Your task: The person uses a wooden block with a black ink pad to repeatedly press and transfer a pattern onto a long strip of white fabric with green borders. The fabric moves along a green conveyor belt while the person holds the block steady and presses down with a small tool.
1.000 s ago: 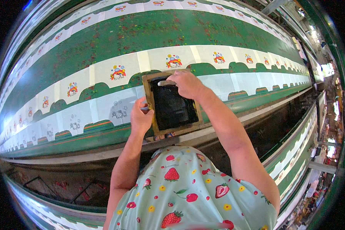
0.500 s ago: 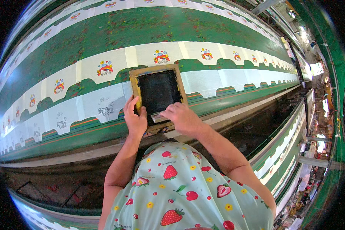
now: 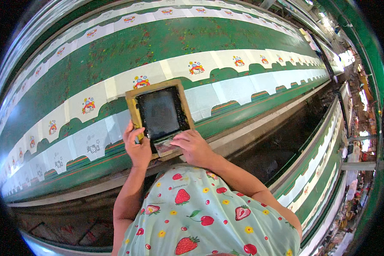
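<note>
Left hand (image 3: 138,148) is gripping screen frame (image 3: 156,88) by its near-left side; right hand (image 3: 193,147) is pinching squeegee (image 3: 164,147) over frame's near end.

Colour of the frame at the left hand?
The frame is tan-brown with yellow staining along its left side; best seen in the head view.

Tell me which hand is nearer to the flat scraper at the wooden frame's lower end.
Right. The right hand holds the flat scraper by its right part; the left hand is left of it, at the wooden frame's lower-left side.
</note>
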Motion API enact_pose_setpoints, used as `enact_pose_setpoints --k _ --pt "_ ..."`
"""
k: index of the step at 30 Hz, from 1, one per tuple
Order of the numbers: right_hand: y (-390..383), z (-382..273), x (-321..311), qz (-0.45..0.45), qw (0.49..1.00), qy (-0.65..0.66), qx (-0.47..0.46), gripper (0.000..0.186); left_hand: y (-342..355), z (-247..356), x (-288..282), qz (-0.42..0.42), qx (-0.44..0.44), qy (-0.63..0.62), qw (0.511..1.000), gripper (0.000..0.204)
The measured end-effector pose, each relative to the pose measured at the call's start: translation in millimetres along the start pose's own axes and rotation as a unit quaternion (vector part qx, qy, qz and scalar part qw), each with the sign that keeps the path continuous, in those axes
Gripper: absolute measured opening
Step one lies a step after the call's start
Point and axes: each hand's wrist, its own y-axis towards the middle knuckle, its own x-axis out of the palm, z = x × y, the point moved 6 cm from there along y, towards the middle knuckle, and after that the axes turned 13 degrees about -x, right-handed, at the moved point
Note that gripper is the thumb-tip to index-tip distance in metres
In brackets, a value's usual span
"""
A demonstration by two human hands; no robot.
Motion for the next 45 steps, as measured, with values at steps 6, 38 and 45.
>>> enact_pose_setpoints --k 6,38,45 --pt "-60 61 -64 -0.001 1.0 -0.014 0.022 0.046 -27 28 103 -0.008 -0.016 -0.008 1.0 0.042" --pt "69 223 -97 -0.204 0.978 -0.047 -0.019 0.035 -42 23 153 -0.04 -0.117 -0.105 0.987 0.036" --pt "77 224 -89 -0.199 0.976 -0.085 0.015 0.038 -38 26 153 -0.043 -0.094 -0.105 0.989 0.037"
